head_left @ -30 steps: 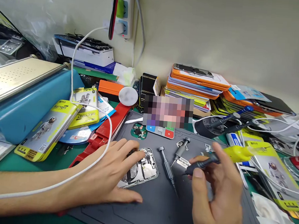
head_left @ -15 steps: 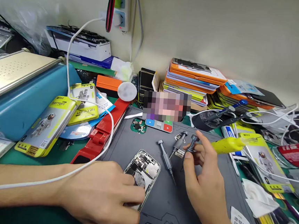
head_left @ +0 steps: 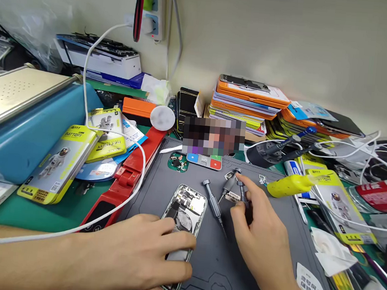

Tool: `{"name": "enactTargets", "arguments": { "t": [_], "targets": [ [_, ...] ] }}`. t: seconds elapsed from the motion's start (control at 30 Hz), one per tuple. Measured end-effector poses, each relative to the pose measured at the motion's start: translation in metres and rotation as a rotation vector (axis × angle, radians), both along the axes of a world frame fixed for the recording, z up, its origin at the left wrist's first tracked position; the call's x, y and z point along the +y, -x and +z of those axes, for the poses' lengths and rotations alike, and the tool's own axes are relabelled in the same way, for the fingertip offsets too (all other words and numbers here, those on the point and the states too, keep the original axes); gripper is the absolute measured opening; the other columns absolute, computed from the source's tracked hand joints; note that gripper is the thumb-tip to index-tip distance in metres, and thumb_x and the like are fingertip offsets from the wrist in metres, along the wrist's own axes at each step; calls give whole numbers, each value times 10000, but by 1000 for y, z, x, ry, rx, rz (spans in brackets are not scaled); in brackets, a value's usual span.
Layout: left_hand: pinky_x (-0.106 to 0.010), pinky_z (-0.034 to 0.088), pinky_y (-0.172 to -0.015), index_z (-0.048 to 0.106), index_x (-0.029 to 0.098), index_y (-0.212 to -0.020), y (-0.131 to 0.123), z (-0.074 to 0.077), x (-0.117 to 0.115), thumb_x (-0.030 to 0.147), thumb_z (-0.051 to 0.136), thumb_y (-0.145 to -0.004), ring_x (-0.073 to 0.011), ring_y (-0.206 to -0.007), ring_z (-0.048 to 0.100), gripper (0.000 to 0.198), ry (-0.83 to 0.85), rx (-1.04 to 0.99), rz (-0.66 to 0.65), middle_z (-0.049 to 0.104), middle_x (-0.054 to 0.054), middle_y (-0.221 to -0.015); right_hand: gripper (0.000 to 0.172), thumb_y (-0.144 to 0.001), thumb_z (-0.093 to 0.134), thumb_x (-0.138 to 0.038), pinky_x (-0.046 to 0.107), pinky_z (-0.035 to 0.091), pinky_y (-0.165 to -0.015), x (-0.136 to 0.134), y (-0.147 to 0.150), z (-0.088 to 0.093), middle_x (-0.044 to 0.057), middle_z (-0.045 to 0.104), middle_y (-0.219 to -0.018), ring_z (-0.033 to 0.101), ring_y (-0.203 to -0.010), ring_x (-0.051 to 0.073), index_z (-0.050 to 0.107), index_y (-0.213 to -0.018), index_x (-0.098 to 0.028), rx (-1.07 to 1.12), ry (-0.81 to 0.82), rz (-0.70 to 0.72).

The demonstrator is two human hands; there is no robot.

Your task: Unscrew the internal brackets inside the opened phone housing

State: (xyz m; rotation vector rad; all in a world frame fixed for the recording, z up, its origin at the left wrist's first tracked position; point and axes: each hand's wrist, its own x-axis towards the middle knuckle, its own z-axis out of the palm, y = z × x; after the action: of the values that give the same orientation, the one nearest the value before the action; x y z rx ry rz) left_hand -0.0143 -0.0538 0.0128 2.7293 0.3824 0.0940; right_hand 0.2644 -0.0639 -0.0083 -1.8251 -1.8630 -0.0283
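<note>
An opened phone (head_left: 188,207) lies on the grey work mat (head_left: 209,273), its inner parts bare. Across its lower half stretches my left hand (head_left: 139,253), fingers apart, covering much of that end. My right hand (head_left: 262,225) is closed around a grey screwdriver (head_left: 243,190); the lower shaft is hidden behind the fingers. Just left of these fingertips a second screwdriver (head_left: 230,184) lies beside a small labelled piece (head_left: 232,196). Between the phone and my right hand rests a third screwdriver (head_left: 213,204).
A white cable (head_left: 106,216) crosses over my left forearm. Red clamp-like tool (head_left: 130,169), yellow battery boxes (head_left: 59,165) and a blue machine (head_left: 56,128) crowd the left. A yellow bottle (head_left: 286,184) lies at right, near a screwdriver holder (head_left: 263,154). Stacked boxes (head_left: 248,100) stand behind.
My right hand has lowered the screwdriver and shifted slightly left, towards the one lying there. My left hand's fingers have straightened and spread over the phone. The view has shifted slightly.
</note>
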Motion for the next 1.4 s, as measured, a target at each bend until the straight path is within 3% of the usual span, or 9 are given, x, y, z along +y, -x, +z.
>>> {"name": "enactTargets", "arguments": {
  "t": [0.23,0.4,0.6,0.8,0.93,1.07,1.2,1.27,1.4],
  "targets": [
    [-407,625,-800,591,248,-1406,-4,-14,-1,437,635,-1134,-320,-1188,682,333,-58,18,164,582,-111,-1575,435,-974,483,-231,351,477,-640,5,-6,-2,87,770,-1125,758,-952,298,638,-1381,-248,-146,24,-16],
    [-518,623,-1073,529,253,-1496,2,-7,3,293,595,-1140,-339,-1353,640,365,90,-2,134,528,-95,-1638,410,-970,489,-215,315,395,-554,4,-5,-3,65,712,-1012,725,-840,265,665,-1339,-249,-190,56,-3],
    [-365,580,-1139,521,306,-1532,10,3,8,69,566,-1014,-249,-1400,613,571,346,-46,122,533,-56,-1585,411,-1038,543,-253,314,537,-599,3,-5,-1,53,705,-1070,679,-729,193,606,-1445,-269,-86,-31,3],
    [-362,570,-1137,542,335,-1493,10,-2,12,90,581,-1076,-237,-1368,611,485,444,-69,227,546,-50,-1516,596,-1079,655,-281,335,676,-889,-4,1,-4,99,623,-1334,691,-1111,217,479,-1648,-292,205,-249,65],
    [-405,570,-1117,573,294,-1407,9,-1,10,85,607,-1063,-269,-1308,612,405,379,-68,281,576,-67,-1452,596,-1059,682,-223,341,672,-919,-6,2,-4,92,626,-1362,690,-1042,191,510,-1625,-296,182,-272,133],
    [-410,565,-1078,540,269,-1453,7,0,7,3,527,-1043,-281,-1273,602,489,286,-75,264,602,-80,-1396,558,-1058,681,-245,353,661,-797,-8,4,-5,85,684,-1287,702,-883,191,513,-1588,-291,100,-251,147],
    [-347,527,-1089,592,297,-1333,8,-4,13,148,595,-1104,-224,-1252,597,274,513,-202,381,610,-30,-1342,617,-1054,681,-225,385,666,-748,-11,9,-7,55,765,-1177,714,-738,190,457,-1621,-324,54,-207,155],
    [-302,533,-1021,616,298,-1236,9,-7,20,269,595,-1141,-188,-1156,616,101,700,-305,508,633,-2,-1239,601,-1036,699,-190,371,678,-734,-13,14,-5,50,774,-1130,754,-782,195,490,-1585,-317,184,-241,141],
    [-255,498,-738,619,280,-1211,10,-11,28,519,471,-1189,-159,-892,572,282,919,-384,694,611,15,-1021,663,-1023,681,-100,316,717,-694,-24,33,-1,35,779,-1089,806,-807,178,438,-1598,-322,619,-242,186]
  ]
}}
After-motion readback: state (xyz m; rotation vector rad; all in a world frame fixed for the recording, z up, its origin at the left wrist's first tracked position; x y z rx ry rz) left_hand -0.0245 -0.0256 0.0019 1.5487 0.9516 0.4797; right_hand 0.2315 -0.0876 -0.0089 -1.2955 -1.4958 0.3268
